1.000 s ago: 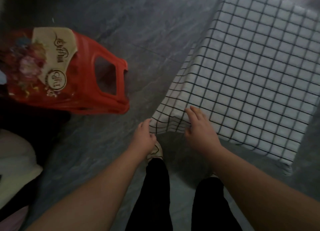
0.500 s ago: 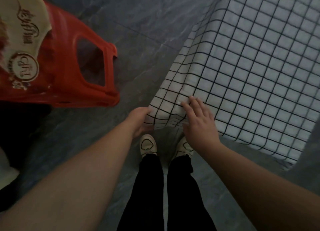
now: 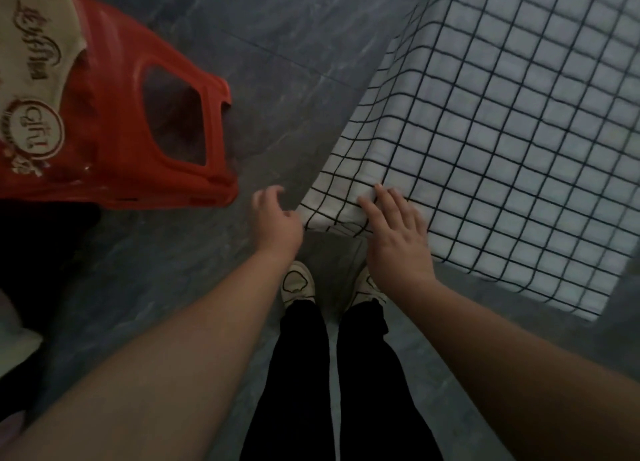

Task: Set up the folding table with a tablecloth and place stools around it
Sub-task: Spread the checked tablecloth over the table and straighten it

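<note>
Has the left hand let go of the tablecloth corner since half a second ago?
Yes. The left hand has come off the tablecloth corner, now open beside it, toward the red stool.

hands at tablecloth corner

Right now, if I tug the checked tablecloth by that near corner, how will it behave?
Probably floppy: the tablecloth drapes and buckles at the corner beside the right hand. It looks thin and light, so it may slide across the top rather than stay put. The left hand is off it.
</note>
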Available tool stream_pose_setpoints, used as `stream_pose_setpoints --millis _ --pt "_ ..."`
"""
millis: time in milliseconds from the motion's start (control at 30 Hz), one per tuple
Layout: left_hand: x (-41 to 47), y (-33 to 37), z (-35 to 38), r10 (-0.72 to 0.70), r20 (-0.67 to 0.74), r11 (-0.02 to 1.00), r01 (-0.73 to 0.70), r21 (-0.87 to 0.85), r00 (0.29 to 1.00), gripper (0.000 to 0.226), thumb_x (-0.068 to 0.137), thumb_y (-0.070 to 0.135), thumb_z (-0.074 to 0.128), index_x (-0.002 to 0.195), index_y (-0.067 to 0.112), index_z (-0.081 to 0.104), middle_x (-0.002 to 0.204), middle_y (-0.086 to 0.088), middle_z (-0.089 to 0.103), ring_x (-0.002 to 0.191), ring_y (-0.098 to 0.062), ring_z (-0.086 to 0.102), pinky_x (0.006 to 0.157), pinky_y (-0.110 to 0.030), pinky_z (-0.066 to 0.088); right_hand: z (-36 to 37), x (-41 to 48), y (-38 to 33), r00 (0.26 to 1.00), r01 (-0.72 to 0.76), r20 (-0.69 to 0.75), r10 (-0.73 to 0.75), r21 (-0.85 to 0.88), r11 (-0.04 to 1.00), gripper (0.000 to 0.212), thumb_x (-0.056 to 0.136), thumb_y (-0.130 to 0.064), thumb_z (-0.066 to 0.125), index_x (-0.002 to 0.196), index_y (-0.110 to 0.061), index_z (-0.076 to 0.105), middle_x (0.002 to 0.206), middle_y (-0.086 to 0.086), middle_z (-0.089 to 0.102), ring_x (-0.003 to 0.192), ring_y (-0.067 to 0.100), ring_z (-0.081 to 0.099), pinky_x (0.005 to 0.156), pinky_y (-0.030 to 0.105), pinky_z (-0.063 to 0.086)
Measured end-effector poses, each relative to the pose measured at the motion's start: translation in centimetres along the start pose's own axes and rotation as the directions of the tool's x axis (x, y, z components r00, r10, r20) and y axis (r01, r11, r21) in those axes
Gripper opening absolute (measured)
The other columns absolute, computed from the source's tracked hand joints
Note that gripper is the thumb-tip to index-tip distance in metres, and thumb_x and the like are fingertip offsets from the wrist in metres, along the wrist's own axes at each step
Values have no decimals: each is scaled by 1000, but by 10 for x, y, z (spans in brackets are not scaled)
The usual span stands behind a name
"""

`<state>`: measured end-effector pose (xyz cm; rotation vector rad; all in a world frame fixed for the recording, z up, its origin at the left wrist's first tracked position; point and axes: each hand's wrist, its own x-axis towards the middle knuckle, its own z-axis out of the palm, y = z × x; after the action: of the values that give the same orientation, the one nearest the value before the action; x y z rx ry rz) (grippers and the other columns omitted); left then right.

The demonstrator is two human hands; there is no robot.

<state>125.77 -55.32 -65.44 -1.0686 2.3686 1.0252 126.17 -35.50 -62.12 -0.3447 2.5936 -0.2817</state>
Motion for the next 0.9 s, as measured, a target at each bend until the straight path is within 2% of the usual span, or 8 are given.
stream_pose_setpoints --millis 67,100,200,400,500,633,767,900 --pt "-14 13 -4 374 102 924 -379 38 922 61 75 2 51 135 11 53 145 -11 42 137 -27 38 113 -27 27 -3 -2 -1 1000 6 -20 -6 46 999 77 85 -11 57 154 -27 25 166 2 11 153 21 1 123 43 3" --pt "-21 17 -3 440 236 887 -461 39 867 71 74 2 52 144 14 45 154 -9 35 145 -26 28 120 -31 20 -5 -3 -2 999 19 -37 -16 74 997 75 85 -10 57 153 -24 28 165 4 14 153 23 4 123 45 7" --pt "-33 24 5 350 521 872 -474 122 778 87 88 18 65 158 27 15 165 3 16 151 -15 14 123 -31 15 -10 -8 -2 997 39 -72 -33 79 996 71 85 -13 55 152 -18 31 164 8 17 153 25 7 123 50 9" --pt "-22 47 18 394 476 803 -547 239 786 82 89 25 67 157 21 21 152 -6 41 136 -27 43 109 -38 35 -15 -16 27 980 -190 -60 190 -7 982 78 91 -33 54 157 -26 13 166 4 5 152 24 -4 122 52 -1" --pt "-20 49 24 425 493 738 -606 297 759 94 88 20 66 159 28 5 142 -10 49 116 -35 56 92 -42 44 -9 -15 44 986 -161 -59 158 -48 986 79 90 -37 59 156 -25 17 165 5 11 152 26 2 122 49 5" --pt "-19 48 29 420 453 687 -602 407 786 104 87 20 65 157 37 -10 129 -12 60 97 -35 63 77 -39 45 -3 -11 52 988 -147 -56 141 -107 983 82 86 -30 59 156 -29 16 165 3 11 152 24 3 119 45 -1" --pt "-18 53 37 350 446 715 -542 442 824 108 84 22 67 154 39 -13 110 -14 68 95 -35 62 85 -45 52 1 -10 51 985 -169 -39 166 -83 982 87 82 -22 61 155 -31 14 165 3 9 151 24 1 119 45 -1" --pt "-21 66 34 296 451 746 -498 442 842 117 81 26 74 156 26 -15 141 -14 51 127 -35 49 109 -51 39 -18 -14 48 988 -146 46 145 24 989 89 86 -17 58 156 -33 4 166 0 -7 151 20 -14 121 45 -8"
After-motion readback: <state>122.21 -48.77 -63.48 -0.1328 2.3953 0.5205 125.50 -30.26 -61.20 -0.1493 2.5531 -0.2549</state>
